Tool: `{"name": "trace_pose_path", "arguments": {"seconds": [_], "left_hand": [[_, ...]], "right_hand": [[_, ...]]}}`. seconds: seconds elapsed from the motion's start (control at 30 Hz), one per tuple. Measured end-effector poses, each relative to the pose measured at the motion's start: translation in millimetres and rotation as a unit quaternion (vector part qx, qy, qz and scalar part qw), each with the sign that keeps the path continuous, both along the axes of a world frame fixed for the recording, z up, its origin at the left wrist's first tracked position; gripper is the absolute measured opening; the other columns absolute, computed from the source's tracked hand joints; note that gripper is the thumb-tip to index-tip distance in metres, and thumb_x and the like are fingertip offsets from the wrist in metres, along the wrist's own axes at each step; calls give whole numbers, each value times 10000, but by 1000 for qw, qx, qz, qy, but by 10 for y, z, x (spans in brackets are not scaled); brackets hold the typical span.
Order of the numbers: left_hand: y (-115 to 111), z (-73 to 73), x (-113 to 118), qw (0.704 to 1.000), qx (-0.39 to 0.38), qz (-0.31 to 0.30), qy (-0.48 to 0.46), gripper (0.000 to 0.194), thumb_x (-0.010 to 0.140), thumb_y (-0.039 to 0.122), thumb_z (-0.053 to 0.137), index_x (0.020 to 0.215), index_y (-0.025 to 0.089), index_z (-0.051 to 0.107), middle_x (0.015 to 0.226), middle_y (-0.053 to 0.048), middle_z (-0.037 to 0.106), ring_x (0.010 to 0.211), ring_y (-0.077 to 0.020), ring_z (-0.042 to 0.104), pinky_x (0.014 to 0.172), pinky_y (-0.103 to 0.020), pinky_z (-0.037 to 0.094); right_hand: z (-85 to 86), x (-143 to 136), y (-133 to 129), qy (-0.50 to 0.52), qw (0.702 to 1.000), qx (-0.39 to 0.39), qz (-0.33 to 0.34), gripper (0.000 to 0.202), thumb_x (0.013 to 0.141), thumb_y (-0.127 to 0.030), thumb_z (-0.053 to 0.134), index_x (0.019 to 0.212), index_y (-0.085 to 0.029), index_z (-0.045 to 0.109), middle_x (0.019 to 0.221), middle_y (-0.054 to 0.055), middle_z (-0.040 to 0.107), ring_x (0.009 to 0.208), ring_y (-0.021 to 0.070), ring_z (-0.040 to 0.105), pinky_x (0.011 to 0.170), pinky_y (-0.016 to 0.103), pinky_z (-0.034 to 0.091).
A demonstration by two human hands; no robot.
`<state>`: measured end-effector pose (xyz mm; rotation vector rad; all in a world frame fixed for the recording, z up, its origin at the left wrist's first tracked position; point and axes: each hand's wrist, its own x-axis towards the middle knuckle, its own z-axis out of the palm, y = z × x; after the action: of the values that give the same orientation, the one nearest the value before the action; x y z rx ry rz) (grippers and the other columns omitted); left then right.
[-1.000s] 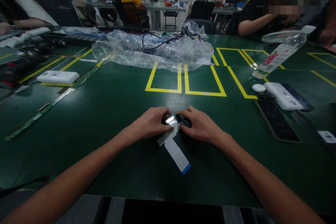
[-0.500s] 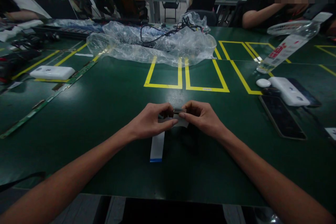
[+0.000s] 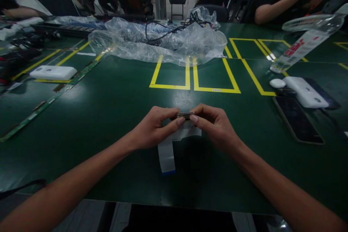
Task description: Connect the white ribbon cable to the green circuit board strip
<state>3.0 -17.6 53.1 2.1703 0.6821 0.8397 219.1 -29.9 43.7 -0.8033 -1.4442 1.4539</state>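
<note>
Between both hands, above the green table, is a small dark connector (image 3: 185, 115) at the end of a white flat ribbon cable (image 3: 166, 154). My left hand (image 3: 156, 127) pinches the connector's left end between thumb and fingers. At its right end, my right hand (image 3: 214, 123) pinches it the same way. The cable hangs below the fingers in a bent shape, one strip running down toward me and ending in a blue tip. The fingertips behind the connector are partly hidden.
Crumpled clear plastic wrap (image 3: 163, 43) with black cables lies ahead. Long green circuit strips (image 3: 51, 99) and a white device (image 3: 53, 73) are at left. A phone (image 3: 298, 119), another white device (image 3: 307, 92) and a tilted plastic bottle (image 3: 301, 49) are at right. A co-worker's arm (image 3: 274, 9) is beyond.
The left thumb has moved up onto the connector, which now shows more fully between both hands. The cable's hanging strip has shifted slightly right and down. The view has tilted a little.
</note>
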Motion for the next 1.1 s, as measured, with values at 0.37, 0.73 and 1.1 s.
{"name": "trace_pose_path", "arguments": {"seconds": [0.37,0.73,1.1], "left_hand": [[-31,-31,11,997,68,21,38,213,1030,167,517,822,129,548,725,27,468,639,-94,432,618,-240,326],[-40,-38,14,995,84,27,52,195,1014,145,521,820,135,534,731,28,475,653,-98,432,633,-252,318],[-48,-55,37,992,106,25,61,213,1018,153,505,806,139,517,726,25,473,647,-105,421,632,-262,317]], "right_hand": [[-41,-29,-26,14,1000,15,-3,157,923,-250,672,781,-192,638,713,-51,530,655,107,460,591,265,358],[-69,-32,-35,7,1000,19,-3,189,939,-268,662,769,-204,611,719,-52,497,668,118,445,606,281,347],[-90,-57,-52,-1,1000,25,-19,250,948,-299,653,727,-218,567,713,-51,481,662,125,435,609,294,348]]}}
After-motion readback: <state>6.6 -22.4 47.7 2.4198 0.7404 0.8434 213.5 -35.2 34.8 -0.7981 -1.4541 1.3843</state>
